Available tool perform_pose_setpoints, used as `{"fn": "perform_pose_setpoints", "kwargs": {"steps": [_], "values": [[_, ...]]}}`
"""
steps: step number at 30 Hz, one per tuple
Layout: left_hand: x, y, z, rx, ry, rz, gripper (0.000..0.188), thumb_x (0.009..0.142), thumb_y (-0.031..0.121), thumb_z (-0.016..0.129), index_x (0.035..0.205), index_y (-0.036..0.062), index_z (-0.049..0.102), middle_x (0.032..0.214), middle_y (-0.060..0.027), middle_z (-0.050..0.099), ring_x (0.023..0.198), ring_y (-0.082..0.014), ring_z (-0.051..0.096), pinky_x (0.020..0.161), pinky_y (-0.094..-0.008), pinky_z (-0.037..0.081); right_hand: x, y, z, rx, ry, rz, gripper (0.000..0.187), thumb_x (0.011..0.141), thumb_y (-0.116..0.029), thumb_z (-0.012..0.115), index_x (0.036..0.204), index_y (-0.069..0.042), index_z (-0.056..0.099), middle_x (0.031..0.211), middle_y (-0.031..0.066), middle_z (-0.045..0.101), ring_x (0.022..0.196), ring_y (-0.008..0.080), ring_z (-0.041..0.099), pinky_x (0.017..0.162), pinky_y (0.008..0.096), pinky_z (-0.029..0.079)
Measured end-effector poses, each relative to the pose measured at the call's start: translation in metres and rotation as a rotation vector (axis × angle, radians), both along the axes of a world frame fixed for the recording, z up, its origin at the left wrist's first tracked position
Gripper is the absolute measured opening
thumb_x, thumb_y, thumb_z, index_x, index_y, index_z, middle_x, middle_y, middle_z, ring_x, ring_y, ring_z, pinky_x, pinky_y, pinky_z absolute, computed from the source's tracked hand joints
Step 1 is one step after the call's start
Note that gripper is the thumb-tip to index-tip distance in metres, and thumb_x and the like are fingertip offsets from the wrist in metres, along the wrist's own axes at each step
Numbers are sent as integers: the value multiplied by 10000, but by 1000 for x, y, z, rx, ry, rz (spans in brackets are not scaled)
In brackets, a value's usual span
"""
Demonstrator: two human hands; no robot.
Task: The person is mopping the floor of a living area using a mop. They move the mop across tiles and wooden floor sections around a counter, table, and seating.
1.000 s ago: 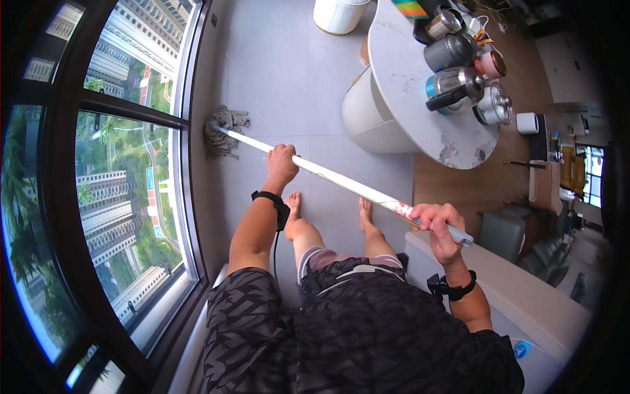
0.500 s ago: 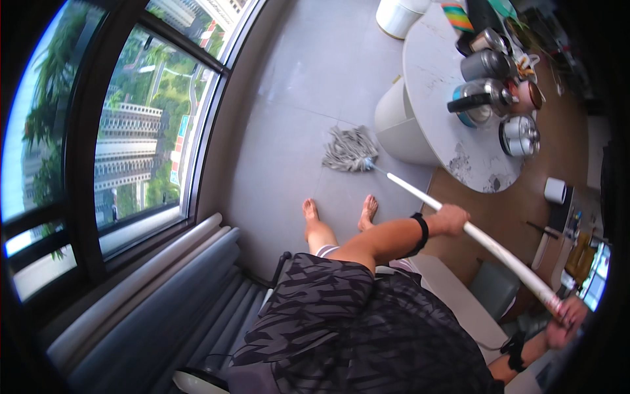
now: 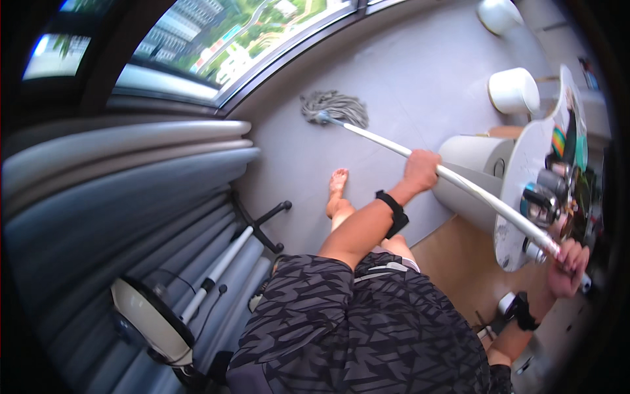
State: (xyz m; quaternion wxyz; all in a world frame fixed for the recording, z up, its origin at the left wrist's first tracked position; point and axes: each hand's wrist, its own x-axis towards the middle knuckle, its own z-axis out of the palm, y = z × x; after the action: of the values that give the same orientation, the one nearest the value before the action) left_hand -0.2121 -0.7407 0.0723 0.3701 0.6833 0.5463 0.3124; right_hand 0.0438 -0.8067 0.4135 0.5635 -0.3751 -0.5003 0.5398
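A mop with a long white pole (image 3: 472, 190) and a grey string head (image 3: 335, 108) rests on the grey floor near the window. My left hand (image 3: 421, 169) grips the pole at its middle. My right hand (image 3: 566, 268) holds the upper end of the pole, close to the round table. My bare feet (image 3: 337, 187) stand on the floor behind the mop head.
A round white table (image 3: 518, 190) with metal pots and a kettle is at the right on a white pedestal base (image 3: 466, 164). A white stool (image 3: 515, 90) stands beyond it. A standing fan (image 3: 154, 322) and grey curtain folds (image 3: 118, 197) fill the left. A large window (image 3: 216, 46) runs along the top.
The view has swung round, so the window now lies at the top and the curtain and fan appear. The mop head has moved from beside the table toward the window wall.
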Motion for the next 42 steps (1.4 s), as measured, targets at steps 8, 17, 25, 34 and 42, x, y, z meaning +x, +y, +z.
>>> {"fn": "perform_pose_setpoints", "kwargs": {"steps": [8, 17, 25, 34, 42], "values": [[-222, -59, -52, -61, 162, 473, 288, 768, 258, 673, 617, 51, 543, 679, -187, 571, 682, -412, 561, 589, -491, 431, -192, 71, -85, -52, -30, 277, 177, 941, -152, 377, 772, -98, 367, 605, 44, 404, 611, 191, 447, 629, 320, 394], [-290, -167, -107, -243, 553, 356, 217, 783, 229, 676, 666, 66, 594, 755, -165, 600, 755, -371, 576, 689, -468, 449, -200, -6, -170, -319, -69, 521, 160, 952, -64, 461, 802, -15, 487, 818, 111, 590, 927, 249, 604, 814, 382, 491], [-68, -142, -84, -57, 462, 101, 144, 715, 173, 677, 638, 72, 610, 703, -165, 604, 724, -356, 598, 638, -458, 463, 9, -85, -104, -247, -158, 194, 180, 955, -131, 490, 814, -24, 524, 792, 83, 572, 853, 254, 597, 729, 386, 499], [219, -105, 46, -26, -38, -277, 131, 634, 130, 670, 741, 71, 621, 801, -173, 621, 803, -378, 607, 726, -471, 492, 165, -160, 79, 101, -465, -105, 211, 910, -190, 466, 747, -90, 375, 678, 27, 418, 680, 170, 443, 675, 290, 400], [207, -120, 57, -126, 2, -309, 136, 675, 135, 646, 808, 111, 643, 857, -120, 649, 874, -322, 631, 784, -425, 470, 168, -152, 84, 94, -325, 45, 218, 896, -195, 506, 783, -89, 352, 694, 38, 403, 729, 156, 406, 713, 278, 350]]}}
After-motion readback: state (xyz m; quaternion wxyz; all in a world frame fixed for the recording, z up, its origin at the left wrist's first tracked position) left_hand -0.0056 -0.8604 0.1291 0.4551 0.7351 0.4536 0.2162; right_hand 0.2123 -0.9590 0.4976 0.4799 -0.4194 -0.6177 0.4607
